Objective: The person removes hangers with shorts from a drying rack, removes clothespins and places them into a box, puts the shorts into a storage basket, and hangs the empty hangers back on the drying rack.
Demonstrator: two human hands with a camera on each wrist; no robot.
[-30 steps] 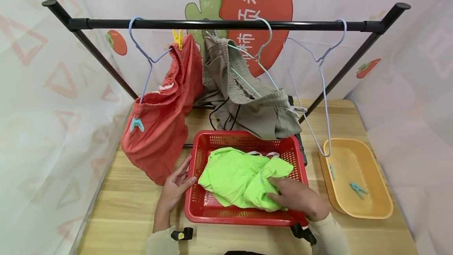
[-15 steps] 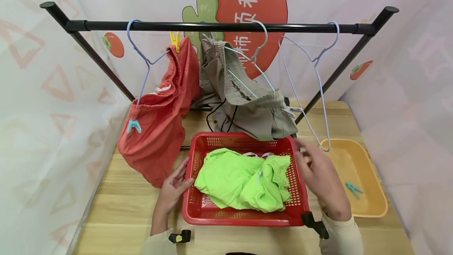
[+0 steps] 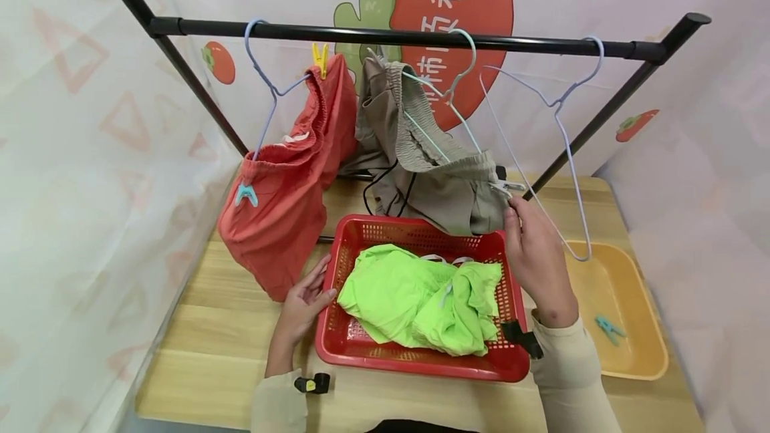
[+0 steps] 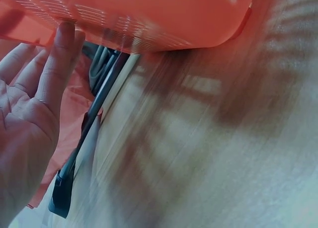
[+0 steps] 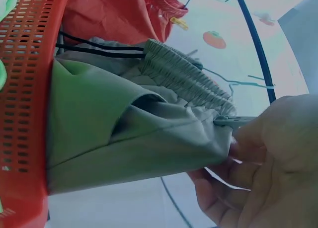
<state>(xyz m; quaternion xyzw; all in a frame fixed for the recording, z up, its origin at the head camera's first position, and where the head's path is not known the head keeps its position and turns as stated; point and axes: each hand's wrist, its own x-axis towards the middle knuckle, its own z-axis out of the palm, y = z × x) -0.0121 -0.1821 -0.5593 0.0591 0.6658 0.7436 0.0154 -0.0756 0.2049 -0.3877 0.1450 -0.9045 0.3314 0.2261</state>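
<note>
Two hands low in the head view, well apart. Nearest, at 7 o'clock, left hand laid flat against the left wall of the red basket, fingers straight and gripping nothing; same in the wrist view, fingertips touching the perforated wall. Inside the basket, a crumpled lime-green garment. At 4 o'clock, a yellow tray with a teal clothespin in it.

Further out, just past the basket's far right corner, right hand raised, fingers curled, tips pinching the tail of a grey clothespin. Clipped onto the low corner of the waistband of the khaki shorts, where the cloth meets the hanger wire.

Probably best done so: squeeze on the two tail ends only, keep fingertips off the cloth and off the wire of the empty lilac hanger just beside, and draw along the clothespin's own line rather than twisting. Left hand well placed to steady the basket.

Long axis near level in the head view: biting end toward 9 o'clock on the waistband, tail toward 3 o'clock at the hand.

Furthest, orange shorts hanging at 10 o'clock, and the black rail across 12 o'clock.
</note>
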